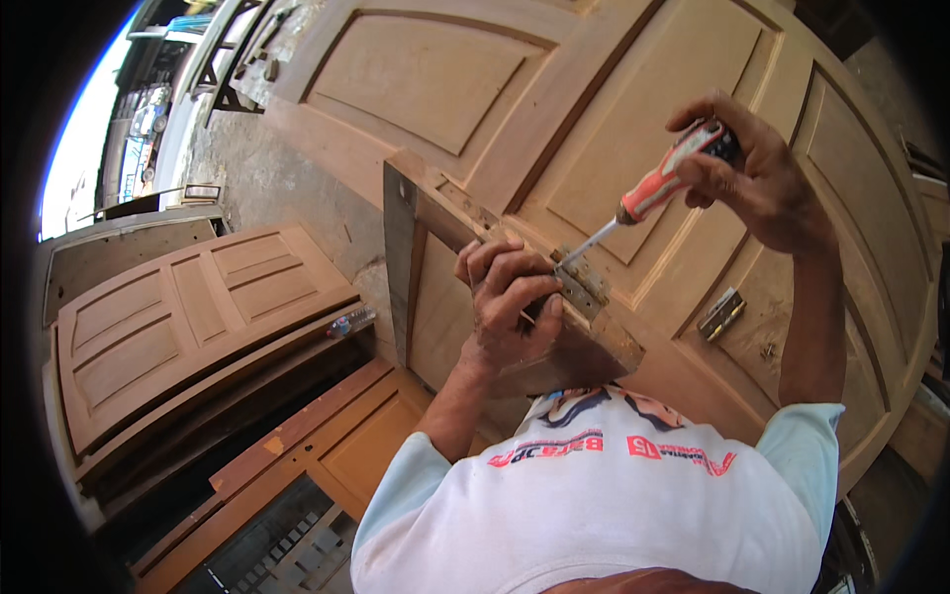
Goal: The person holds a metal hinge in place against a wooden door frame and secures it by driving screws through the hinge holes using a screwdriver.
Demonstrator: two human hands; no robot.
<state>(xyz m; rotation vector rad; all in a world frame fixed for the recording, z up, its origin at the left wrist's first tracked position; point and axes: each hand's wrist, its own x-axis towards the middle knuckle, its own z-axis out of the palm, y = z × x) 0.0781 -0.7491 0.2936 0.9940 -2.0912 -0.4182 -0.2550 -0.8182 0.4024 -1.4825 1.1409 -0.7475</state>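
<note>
My right hand (757, 183) is closed round the red and white handle of a screwdriver (661, 188). Its shaft slants down to the left, and the tip meets a metal hinge (584, 287) on the edge of a wooden panel (539, 346). Beside the tip, my left hand (510, 297) wraps over the panel's edge, its fingers curled near the hinge. Whether it also pinches a screw there is hidden. A second hinge (721, 315), folded, lies on the large panelled door to the right, with a few small screws (767, 350) close to it.
The large panelled door (633, 139) spreads beneath the work. Further panelled doors (188, 327) are stacked at the left, with a small clear bottle-like item (351, 323) on their edge. An orange-brown door (366, 445) lies at the lower left. Concrete floor (287, 168) shows beyond.
</note>
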